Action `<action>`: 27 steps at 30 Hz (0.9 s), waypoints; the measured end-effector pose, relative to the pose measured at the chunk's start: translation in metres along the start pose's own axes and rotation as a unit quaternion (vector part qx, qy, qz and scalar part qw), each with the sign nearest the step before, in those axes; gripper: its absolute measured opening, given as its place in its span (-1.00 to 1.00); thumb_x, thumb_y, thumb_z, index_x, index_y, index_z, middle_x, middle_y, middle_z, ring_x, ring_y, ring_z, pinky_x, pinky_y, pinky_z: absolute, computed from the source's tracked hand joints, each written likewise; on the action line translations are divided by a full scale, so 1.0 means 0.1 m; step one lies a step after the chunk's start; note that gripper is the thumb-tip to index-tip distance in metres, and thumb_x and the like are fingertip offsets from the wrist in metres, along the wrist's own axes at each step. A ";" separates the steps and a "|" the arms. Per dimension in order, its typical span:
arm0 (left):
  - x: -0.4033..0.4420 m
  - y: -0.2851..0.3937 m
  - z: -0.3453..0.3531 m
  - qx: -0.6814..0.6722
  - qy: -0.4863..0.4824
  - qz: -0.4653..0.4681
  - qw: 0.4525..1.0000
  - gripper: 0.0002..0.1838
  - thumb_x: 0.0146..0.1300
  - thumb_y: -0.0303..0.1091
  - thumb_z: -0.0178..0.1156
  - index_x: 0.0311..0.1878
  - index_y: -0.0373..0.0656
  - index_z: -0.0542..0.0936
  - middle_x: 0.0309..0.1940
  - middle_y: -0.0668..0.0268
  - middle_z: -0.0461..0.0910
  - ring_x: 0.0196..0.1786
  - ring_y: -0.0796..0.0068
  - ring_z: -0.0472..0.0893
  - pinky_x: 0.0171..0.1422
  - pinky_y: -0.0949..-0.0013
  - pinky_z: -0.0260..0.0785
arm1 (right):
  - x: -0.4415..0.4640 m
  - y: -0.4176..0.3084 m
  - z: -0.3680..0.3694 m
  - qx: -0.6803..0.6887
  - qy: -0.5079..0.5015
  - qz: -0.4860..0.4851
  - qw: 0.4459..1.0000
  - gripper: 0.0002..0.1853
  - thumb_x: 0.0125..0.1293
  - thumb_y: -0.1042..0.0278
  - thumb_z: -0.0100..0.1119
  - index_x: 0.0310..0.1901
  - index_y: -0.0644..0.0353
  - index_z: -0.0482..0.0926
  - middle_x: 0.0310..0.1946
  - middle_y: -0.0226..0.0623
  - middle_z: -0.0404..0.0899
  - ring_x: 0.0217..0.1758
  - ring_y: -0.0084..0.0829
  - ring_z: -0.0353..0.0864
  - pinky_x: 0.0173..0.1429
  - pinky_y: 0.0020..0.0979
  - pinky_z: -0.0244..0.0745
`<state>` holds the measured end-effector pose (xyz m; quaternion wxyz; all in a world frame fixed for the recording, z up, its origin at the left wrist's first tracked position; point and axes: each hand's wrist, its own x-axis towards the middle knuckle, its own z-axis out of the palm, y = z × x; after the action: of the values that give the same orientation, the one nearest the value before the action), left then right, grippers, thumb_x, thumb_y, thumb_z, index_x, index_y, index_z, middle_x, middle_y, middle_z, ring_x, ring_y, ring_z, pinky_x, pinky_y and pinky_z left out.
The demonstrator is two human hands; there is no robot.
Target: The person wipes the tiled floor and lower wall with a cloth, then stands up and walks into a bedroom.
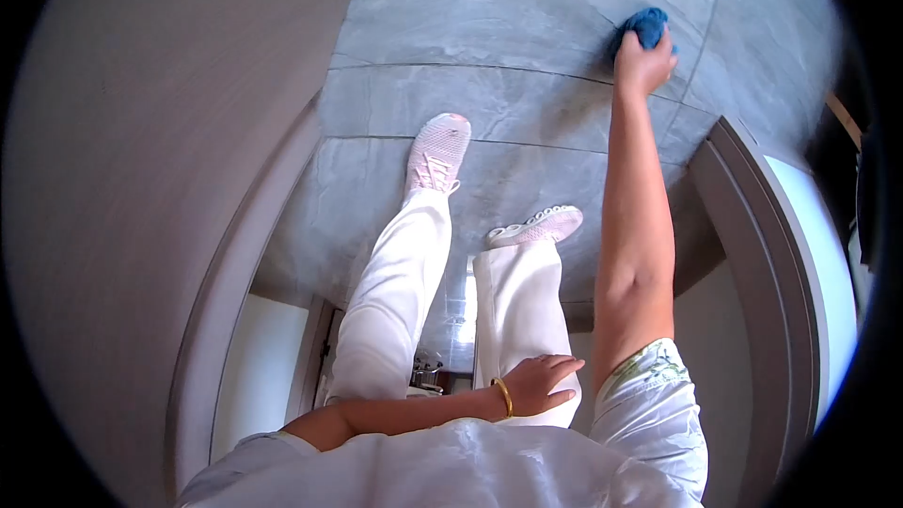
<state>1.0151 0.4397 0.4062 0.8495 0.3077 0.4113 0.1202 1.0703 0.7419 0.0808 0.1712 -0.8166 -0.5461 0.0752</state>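
A bunched blue cloth [645, 26] is gripped in my right hand [644, 66], which is stretched far out to the upper right. The cloth is against or just above the grey tiled floor [527, 103]; contact cannot be made out. My left hand [538, 386], with a gold bangle [505, 397] at its wrist, lies across the front of my body. It rests on the leg of my white trousers [522, 287], holding nothing, with thumb and fingers apart.
My pink-white shoes [439, 150] stand on the tiles in a doorway. A brown door panel [150, 150] rises at the left, and a brown door frame [762, 226] is at the right. Dark objects [847, 169] show at the far right edge.
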 end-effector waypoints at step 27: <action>-0.27 -0.17 -0.18 -0.055 -0.021 0.008 0.998 -0.62 0.15 -0.20 0.09 0.02 -0.16 0.44 0.08 0.07 0.42 0.12 0.05 0.41 0.19 0.12 0.27 | -3.80 -1.60 0.09 0.071 -0.562 -0.339 0.751 -0.77 0.19 0.28 0.03 -0.19 0.13 0.62 0.12 -0.33 0.40 0.23 -0.09 0.29 0.11 0.03 0.32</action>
<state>0.9829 0.4218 0.4042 0.8729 0.2661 0.3832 0.1430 0.7805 0.4502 0.1062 -0.0947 -0.3736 -0.7778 0.4965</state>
